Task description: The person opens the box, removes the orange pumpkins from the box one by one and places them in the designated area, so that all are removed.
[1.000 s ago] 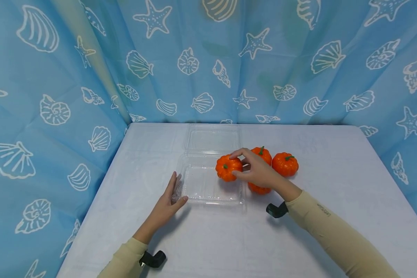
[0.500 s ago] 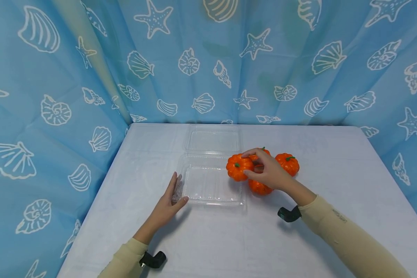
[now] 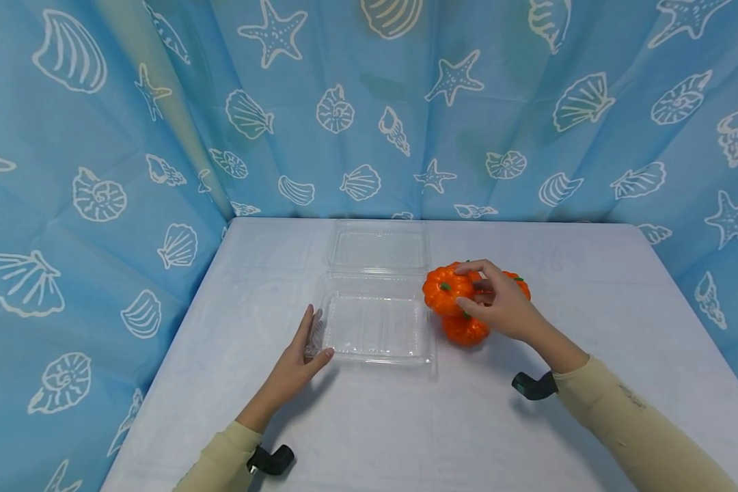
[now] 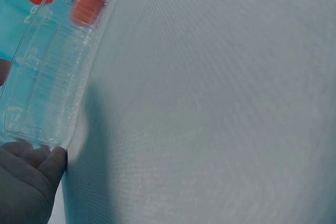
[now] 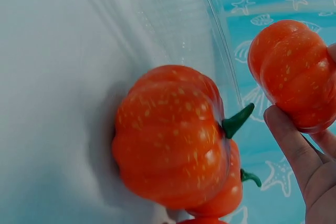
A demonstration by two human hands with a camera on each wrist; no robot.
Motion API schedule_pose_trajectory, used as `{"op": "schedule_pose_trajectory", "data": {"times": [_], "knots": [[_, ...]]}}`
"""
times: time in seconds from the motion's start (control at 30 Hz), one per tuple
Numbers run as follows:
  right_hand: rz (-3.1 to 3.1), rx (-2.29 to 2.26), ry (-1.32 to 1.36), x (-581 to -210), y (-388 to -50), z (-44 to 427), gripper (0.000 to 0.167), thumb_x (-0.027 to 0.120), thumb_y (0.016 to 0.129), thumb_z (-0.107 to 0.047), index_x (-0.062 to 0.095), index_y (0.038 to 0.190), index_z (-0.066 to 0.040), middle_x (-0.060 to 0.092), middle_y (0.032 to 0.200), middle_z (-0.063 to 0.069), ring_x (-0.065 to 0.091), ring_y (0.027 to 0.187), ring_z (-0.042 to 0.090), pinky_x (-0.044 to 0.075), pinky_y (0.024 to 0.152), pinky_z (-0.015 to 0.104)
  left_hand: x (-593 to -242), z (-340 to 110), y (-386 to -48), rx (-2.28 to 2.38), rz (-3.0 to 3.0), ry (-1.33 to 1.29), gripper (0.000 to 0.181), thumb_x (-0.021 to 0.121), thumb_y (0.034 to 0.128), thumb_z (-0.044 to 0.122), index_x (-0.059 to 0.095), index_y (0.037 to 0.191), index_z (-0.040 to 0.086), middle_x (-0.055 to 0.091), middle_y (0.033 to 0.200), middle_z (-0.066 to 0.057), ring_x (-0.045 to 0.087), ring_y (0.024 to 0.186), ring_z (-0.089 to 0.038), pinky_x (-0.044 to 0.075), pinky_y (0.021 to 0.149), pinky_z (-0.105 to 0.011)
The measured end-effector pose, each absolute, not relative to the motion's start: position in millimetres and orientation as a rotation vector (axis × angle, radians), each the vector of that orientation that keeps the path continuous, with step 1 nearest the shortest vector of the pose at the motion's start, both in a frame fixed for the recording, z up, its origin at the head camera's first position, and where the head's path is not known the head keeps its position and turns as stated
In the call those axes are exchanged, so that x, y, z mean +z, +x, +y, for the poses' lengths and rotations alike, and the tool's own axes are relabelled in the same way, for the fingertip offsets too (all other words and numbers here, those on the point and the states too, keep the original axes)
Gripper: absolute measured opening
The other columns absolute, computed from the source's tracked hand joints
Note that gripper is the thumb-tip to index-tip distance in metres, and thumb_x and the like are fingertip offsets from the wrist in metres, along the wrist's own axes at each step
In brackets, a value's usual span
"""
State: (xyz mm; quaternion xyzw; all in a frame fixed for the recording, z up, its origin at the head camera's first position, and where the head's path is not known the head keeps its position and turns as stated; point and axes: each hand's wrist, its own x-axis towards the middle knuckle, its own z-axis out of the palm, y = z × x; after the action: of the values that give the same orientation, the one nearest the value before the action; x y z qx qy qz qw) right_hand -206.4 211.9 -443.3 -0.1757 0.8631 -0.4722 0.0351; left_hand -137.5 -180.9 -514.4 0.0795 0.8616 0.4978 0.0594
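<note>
My right hand (image 3: 498,301) holds a small orange toy pumpkin (image 3: 445,290) between thumb and fingers, raised above the table. Close under it sits another pumpkin (image 3: 465,333), beside the container's right edge. A further pumpkin (image 3: 519,283) is partly hidden behind the hand. In the right wrist view, the held pumpkin (image 5: 291,74) hangs apart from the large near pumpkin (image 5: 170,140), with more behind. A clear plastic container (image 3: 375,324) lies with its hinged lid folded back. My left hand (image 3: 289,369) rests against its left end, fingers extended and thumb at the front corner.
The container's lid (image 3: 379,248) lies flat toward the far table edge. A white cloth covers the table (image 3: 369,424). Blue shell-patterned curtains (image 3: 357,137) stand behind it and along the sides. Each wrist carries a small black camera mount (image 3: 270,460).
My right hand has carried the pumpkin rightward, from over the container to above the other pumpkins. The left hand and the container have stayed in place.
</note>
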Motion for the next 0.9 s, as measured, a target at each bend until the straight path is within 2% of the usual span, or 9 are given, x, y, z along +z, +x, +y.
{"op": "schedule_pose_trajectory", "data": {"times": [0.23,0.37,0.5,0.7,0.77,0.9], "knots": [[2.700,-1.451,-0.488,-446.8,-201.2,230.3,0.046,0.072,0.096,-0.024,0.051,0.135,-0.015,0.050,0.145,0.013,0.058,0.122,0.043,0.054,0.096,0.051,-513.9,-180.4,-138.1,1.513,2.608,0.241,0.093,0.066,0.0990,0.027,0.002,0.165,0.017,0.019,0.169,-0.009,0.022,0.153,-0.035,0.038,0.113,-0.056],[2.722,-1.474,-0.482,-451.0,-196.6,242.9,0.045,0.071,0.097,-0.021,0.050,0.137,-0.013,0.052,0.143,0.013,0.058,0.122,0.042,0.055,0.095,0.031,-513.8,-180.4,-138.0,1.506,2.614,0.240,0.093,0.067,0.0989,0.027,0.002,0.165,0.017,0.019,0.169,-0.009,0.022,0.153,-0.035,0.038,0.113,-0.056],[2.736,-1.496,-0.493,-453.5,-191.7,255.4,0.045,0.070,0.098,-0.018,0.050,0.137,-0.010,0.052,0.143,0.014,0.058,0.121,0.044,0.049,0.089,0.012,-513.7,-180.8,-137.3,1.513,2.613,0.244,0.093,0.067,0.0988,0.026,0.003,0.165,0.015,0.020,0.168,-0.009,0.022,0.152,-0.035,0.037,0.113,-0.057],[2.732,-1.537,-0.442,-453.7,-183.0,274.1,0.045,0.069,0.099,-0.016,0.047,0.137,-0.008,0.047,0.145,0.017,0.058,0.119,0.047,0.051,0.083,0.010,-514.3,-181.4,-136.8,1.525,2.601,0.252,0.093,0.067,0.0993,0.025,0.002,0.165,0.014,0.020,0.168,-0.010,0.022,0.153,-0.035,0.038,0.113,-0.057],[2.741,-1.530,-0.416,-454.9,-179.4,279.3,0.046,0.068,0.099,-0.017,0.047,0.138,-0.007,0.046,0.146,0.017,0.060,0.116,0.041,0.052,0.082,0.011,-514.4,-181.4,-136.9,1.527,2.599,0.251,0.093,0.067,0.0993,0.025,0.002,0.165,0.014,0.020,0.168,-0.009,0.022,0.152,-0.035,0.039,0.112,-0.057],[2.761,-1.520,-0.376,-460.2,-173.0,288.1,0.047,0.068,0.099,-0.016,0.045,0.138,-0.006,0.045,0.144,0.014,0.062,0.108,0.015,0.054,0.080,0.013,-513.5,-181.1,-137.3,1.516,2.605,0.246,0.093,0.067,0.0993,0.027,0.002,0.165,0.015,0.020,0.168,-0.009,0.022,0.153,-0.034,0.038,0.113,-0.057]]}}
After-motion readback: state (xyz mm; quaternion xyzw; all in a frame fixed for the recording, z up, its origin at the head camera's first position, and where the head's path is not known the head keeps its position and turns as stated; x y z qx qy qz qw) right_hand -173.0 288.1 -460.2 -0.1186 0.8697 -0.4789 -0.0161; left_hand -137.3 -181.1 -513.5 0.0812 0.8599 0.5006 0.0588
